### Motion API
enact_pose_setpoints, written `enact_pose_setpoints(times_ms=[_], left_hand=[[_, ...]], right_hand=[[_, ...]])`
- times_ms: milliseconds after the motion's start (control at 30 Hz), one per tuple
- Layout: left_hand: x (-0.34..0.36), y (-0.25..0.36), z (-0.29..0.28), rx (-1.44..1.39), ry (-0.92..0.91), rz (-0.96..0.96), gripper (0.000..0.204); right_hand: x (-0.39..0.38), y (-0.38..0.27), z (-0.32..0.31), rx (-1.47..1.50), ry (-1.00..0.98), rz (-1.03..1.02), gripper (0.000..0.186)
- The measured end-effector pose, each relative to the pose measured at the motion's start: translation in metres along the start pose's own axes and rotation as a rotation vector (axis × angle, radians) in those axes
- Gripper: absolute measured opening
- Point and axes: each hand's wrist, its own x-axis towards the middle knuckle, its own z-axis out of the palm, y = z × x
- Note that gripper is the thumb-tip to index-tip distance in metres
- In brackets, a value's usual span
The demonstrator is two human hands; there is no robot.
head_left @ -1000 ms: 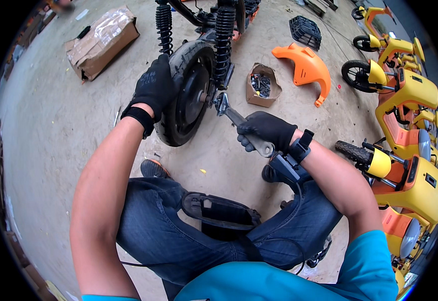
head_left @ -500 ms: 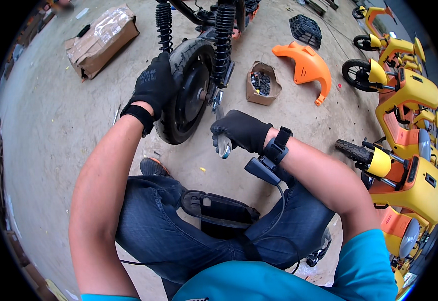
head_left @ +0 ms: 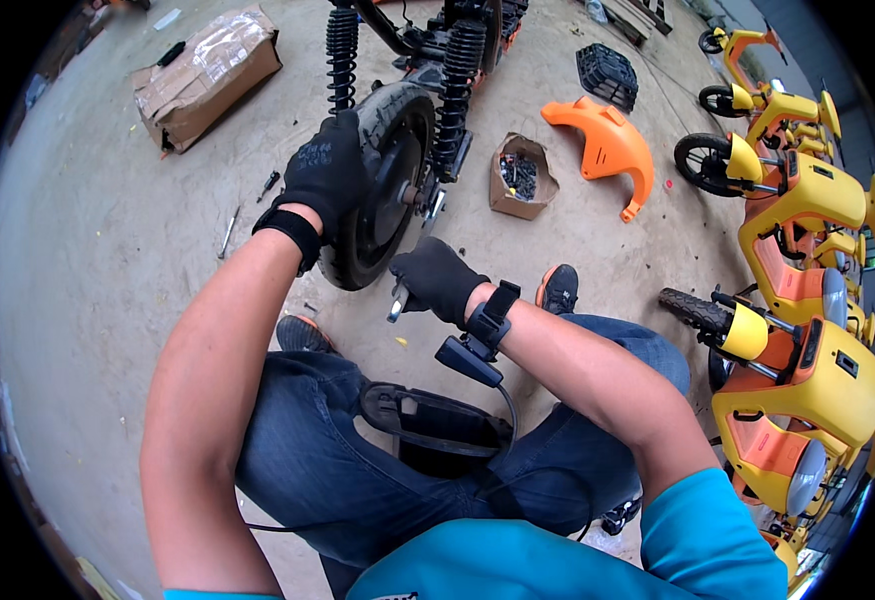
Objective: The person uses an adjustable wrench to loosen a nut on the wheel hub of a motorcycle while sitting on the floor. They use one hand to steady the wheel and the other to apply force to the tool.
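A black wheel (head_left: 377, 225) with a treaded tyre stands upright ahead of me, between two coil-spring shocks (head_left: 454, 95). My left hand (head_left: 329, 178), in a black glove, is closed against the tyre's left side, its fingers partly hidden. My gloved right hand (head_left: 439, 284) is closed around a silver wrench (head_left: 397, 303); one end of it sticks out below the fist. The wrench's upper part is mostly hidden, close to the wheel's lower right. Above this hand, a metal axle fitting (head_left: 435, 207) shows at the wheel's hub.
A small open carton (head_left: 519, 200) of hardware sits right of the wheel, beside an orange fender (head_left: 607, 150) and a black crate (head_left: 605, 76). Loose tools (head_left: 229, 232) and a big taped box (head_left: 207, 75) lie left. Yellow scooters (head_left: 807, 215) line the right side.
My right hand has moved left with the wrench, and the wrench has turned. My left hand still rests on the tyre. My right shoe has come into sight.
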Motion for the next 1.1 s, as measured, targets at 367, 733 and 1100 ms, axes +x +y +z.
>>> enact_pose_setpoints(times_ms=[367, 733, 1100], left_hand=[[-0.003, 0.002, -0.004, -0.027, 0.002, -0.005, 0.047], [-0.003, 0.004, 0.001, 0.001, -0.016, -0.018, 0.045], [-0.001, 0.001, 0.007, 0.044, 0.008, -0.011, 0.044]], right_hand=[[0.006, 0.084, 0.150, 0.540, 0.328, 0.606, 0.054], [0.014, 0.210, 0.120, 0.107, 0.301, 0.737, 0.033], [0.046, 0.175, 0.066, 0.138, 0.448, 0.528, 0.028]])
